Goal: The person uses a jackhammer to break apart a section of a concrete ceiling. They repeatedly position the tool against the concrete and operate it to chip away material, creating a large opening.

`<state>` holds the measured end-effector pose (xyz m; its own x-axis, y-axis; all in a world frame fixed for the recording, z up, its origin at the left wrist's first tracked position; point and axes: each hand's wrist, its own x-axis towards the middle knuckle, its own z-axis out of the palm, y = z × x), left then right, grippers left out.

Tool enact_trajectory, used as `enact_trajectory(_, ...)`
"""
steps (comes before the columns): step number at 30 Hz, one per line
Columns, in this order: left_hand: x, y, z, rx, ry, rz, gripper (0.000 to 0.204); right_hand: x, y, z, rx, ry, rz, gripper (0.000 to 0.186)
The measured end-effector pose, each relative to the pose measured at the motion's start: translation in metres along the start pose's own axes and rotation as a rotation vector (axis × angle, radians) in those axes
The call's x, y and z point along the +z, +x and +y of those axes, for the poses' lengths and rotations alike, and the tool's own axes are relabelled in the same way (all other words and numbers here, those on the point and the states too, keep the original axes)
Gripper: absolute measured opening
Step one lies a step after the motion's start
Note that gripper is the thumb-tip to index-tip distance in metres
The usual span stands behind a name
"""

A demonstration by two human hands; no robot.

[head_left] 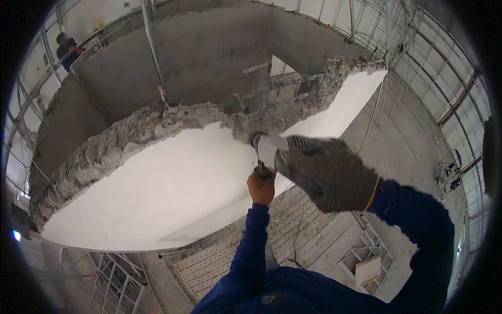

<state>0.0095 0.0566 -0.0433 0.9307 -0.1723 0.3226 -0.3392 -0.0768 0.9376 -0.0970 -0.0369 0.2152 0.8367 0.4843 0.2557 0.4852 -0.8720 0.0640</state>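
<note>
Power tool (269, 148), gripped in left hand (261, 187) and gloved right hand (334, 175), seems to work on broken wall edge (193, 116) just beyond them, and next move probably needs steady hold.

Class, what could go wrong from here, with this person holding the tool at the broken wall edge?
1. Flying chips might hurt the left hand, which looks bare and is close to the tool.
2. Pieces could break off the ragged wall top and drop toward the perforated platform.
3. The tool might snag on that uneven edge and jerk the gloved right hand.
</note>
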Motion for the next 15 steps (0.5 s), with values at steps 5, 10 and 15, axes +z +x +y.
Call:
enact_trajectory(5,-0.021,0.01,-0.039,-0.072,0.214,-0.204,0.024,0.037,-0.029,-0.011,0.248,0.04,0.001,0.059)
enact_trajectory(10,-0.058,0.009,-0.01,-0.122,0.794,-0.555,0.033,0.126,-0.129,-0.042,0.775,0.591,0.342,0.077)
enact_trajectory(15,-0.074,-0.025,0.047,-0.131,0.947,-0.888,0.037,0.146,-0.192,-0.122,1.049,0.812,0.516,0.072)
